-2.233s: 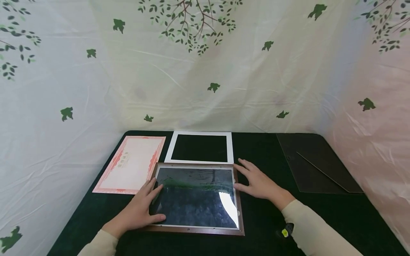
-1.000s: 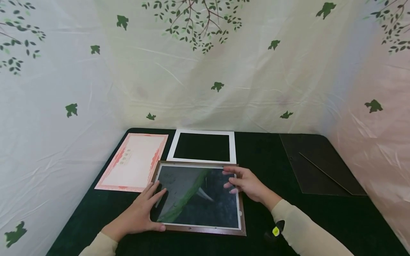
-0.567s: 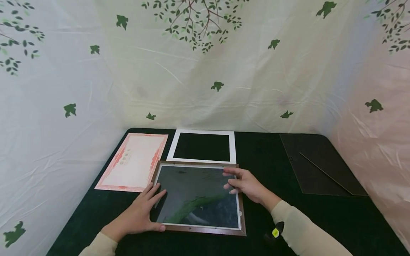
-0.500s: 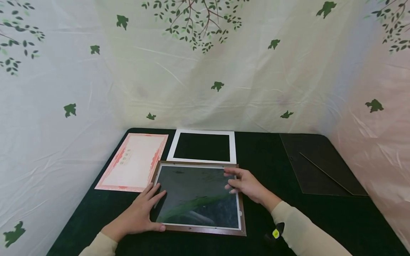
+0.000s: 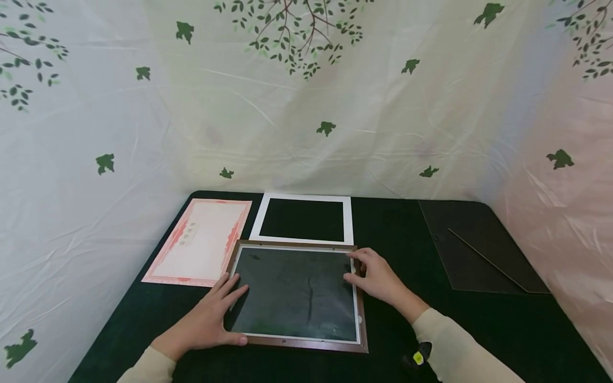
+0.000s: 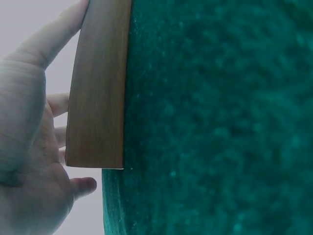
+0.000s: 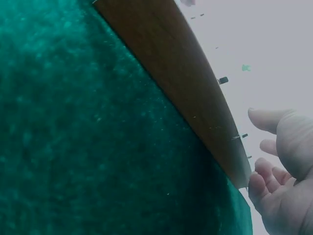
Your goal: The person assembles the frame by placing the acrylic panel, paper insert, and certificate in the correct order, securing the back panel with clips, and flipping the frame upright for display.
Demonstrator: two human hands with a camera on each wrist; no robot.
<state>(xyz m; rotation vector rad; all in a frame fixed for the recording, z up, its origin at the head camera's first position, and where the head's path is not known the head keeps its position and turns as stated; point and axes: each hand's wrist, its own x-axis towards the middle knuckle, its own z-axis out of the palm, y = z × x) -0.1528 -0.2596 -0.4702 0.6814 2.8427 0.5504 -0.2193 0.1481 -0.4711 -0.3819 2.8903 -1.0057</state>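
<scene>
A brown picture frame (image 5: 287, 344) lies on the dark green cloth, with a clear shiny pane (image 5: 287, 298) inside its rim. My left hand (image 5: 203, 322) rests on the frame's left side, fingers spread and thumb on the near left corner. Over the right side hovers or rests my right hand (image 5: 380, 282), fingers and thumb bent loosely near the pane's upper right edge; contact cannot be told. In the left wrist view, the frame's wooden side (image 6: 100, 93) stands beside the spread left hand (image 6: 32, 132). The right wrist view shows the right hand (image 7: 293, 166) with thumb apart from the fingers.
Behind the frame lies a white mat border (image 5: 348, 221). A pink-edged certificate sheet (image 5: 213, 234) is at the left. On the right, a dark backing board (image 5: 479, 271) bears a thin rod (image 5: 471, 247). A leaf-patterned curtain (image 5: 373, 117) encloses the table.
My right hand came in from beside the frame over the pane's right part, then shifted slightly back right with fingers more bent. Reflections on the pane changed. The left hand stayed on the frame.
</scene>
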